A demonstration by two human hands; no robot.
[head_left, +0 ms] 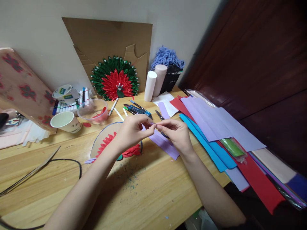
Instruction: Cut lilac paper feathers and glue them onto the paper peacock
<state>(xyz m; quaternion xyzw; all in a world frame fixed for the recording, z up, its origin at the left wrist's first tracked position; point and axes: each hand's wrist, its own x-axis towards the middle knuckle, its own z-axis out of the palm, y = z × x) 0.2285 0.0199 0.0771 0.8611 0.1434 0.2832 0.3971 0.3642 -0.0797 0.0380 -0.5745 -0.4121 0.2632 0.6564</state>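
My left hand (135, 129) and my right hand (176, 132) meet fingertip to fingertip above the table, both pinched on a small piece of purple paper (153, 123), mostly hidden by the fingers. Dark-handled scissors (159, 115) show behind and below my right hand; whether they touch it I cannot tell. Under the hands lies a purple paper strip (165, 145). Partly covered by my left forearm, a round cardboard disc (98, 140) carries red petals (107, 142) in a fan. A purple petal (90, 160) sits at the disc's left edge.
A cardboard sheet (107, 35) leans on the wall behind a green-and-red petal fan (117, 83). A paper cup (66, 123), a clear bowl (93, 110) and pens (137, 108) stand or lie leftward and ahead. Coloured paper sheets (211, 121) overlap at right. A black cable (80, 169) curls at left.
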